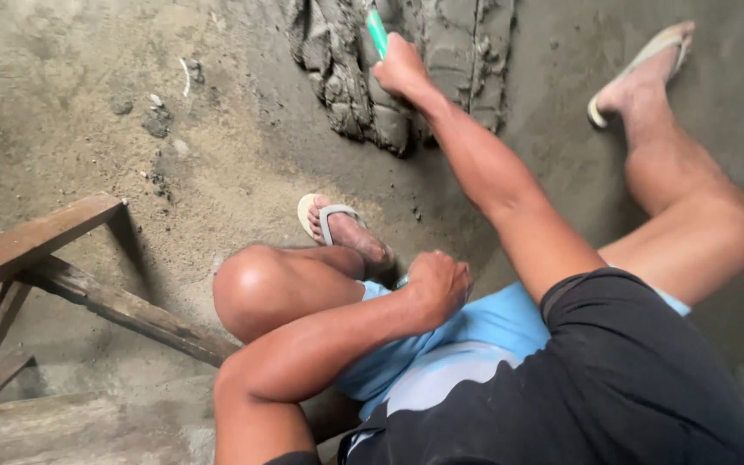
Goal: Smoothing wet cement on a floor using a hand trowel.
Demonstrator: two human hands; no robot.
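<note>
Right hand [402,67] grip clenched on green tool handle [377,31] at 12 o'clock | blade buried in wet mortar pile [398,77] on floor | left hand [437,284] fisted empty on knee, 6 o'clock | mixing under way; next stroke wants firm pull.

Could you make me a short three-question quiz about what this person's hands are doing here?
1. True or false: the right hand grips a green handle.
2. Where does the left hand rest? A) on the wooden frame B) by the bent knee, on the blue shorts C) on the sandal
3. What grey stuff lies beneath the right hand?

Key: 1 true; 2 B; 3 a heap of wet mortar.
</note>
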